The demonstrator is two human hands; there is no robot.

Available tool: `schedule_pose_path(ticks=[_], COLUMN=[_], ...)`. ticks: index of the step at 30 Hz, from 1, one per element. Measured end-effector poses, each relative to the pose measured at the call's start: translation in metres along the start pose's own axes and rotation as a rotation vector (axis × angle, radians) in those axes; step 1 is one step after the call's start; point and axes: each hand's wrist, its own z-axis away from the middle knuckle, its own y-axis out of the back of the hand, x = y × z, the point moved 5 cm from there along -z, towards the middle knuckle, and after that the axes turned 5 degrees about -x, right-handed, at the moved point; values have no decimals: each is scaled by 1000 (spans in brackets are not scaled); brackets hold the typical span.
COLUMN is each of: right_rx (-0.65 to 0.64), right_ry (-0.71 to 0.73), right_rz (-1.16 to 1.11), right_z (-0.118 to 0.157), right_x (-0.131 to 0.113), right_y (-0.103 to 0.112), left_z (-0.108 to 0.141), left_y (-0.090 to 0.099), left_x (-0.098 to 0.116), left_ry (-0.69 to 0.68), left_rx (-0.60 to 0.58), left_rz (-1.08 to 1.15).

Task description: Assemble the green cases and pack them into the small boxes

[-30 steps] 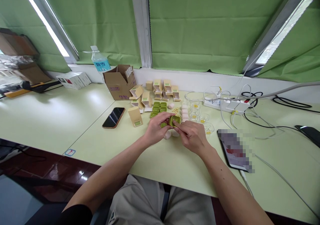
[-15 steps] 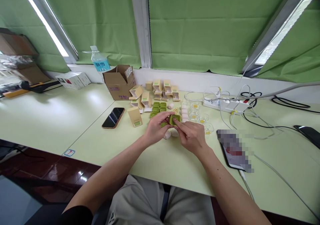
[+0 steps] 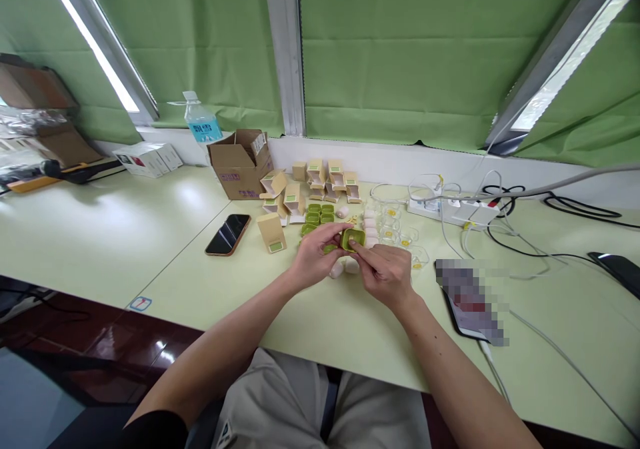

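My left hand [image 3: 317, 257] is closed on the left side of a small green square cup [image 3: 359, 234], tilted so that its hollow faces up toward me. The index finger of my right hand [image 3: 387, 269] pokes into the cup, pressing on its inside; the other fingers are curled in. More green cups [image 3: 313, 217] stand in rows just behind my left hand. Below the held cup lie pale rounded pieces [image 3: 337, 270], partly hidden by my hands. A column of pale pink pieces [image 3: 369, 223] runs beside clear plastic cases [image 3: 389, 234] with yellow spots.
Small open cardboard boxes [image 3: 294, 199] cluster at the back, near a larger brown carton [image 3: 240, 169] and a bottle [image 3: 201, 121]. One phone [image 3: 227, 234] lies left, another [image 3: 457, 312] right with a cable. A power strip [image 3: 453, 210] with cords sits back right.
The green cup is tipped a little differently, and my right fingertip has shifted slightly within it. The whole view has slid slightly; nothing else has moved.
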Motion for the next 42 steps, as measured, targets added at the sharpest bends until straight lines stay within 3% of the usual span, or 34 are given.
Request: schedule_pose_path(ticks=[4,12,15,25,29,31,34,38,42], right_rx=[-26,-238,-259,-3,195,219,-2,-539,-779], right_ry=[-6,-160,-194,-138,-224,-326,-445,-301,-210], right_rz=[-11,-67,-95,-90,-49,8,55,43,91], right_z=[1,7,8,-3,-3,-1,-2,-4,1], right_x=[2,13,15,8,23,35,48,30,9], right_y=[-1,-10,-12,6,23,28,22,-3,-20], left_z=[0,0,-1,0,-1,-3,-4,-4,-3], left_y=[2,5,5,5,18,25,33,34,28], left_x=[0,5,5,-9,-16,-18,-21,-21,-22], left_ry=[1,-21,-22,30,91,103,127,149,146], left_rx=[-14,-32,-33,37,117,183,264,286,229], left_rz=[-30,-108,-106,27,-8,-58,-117,-157,-25])
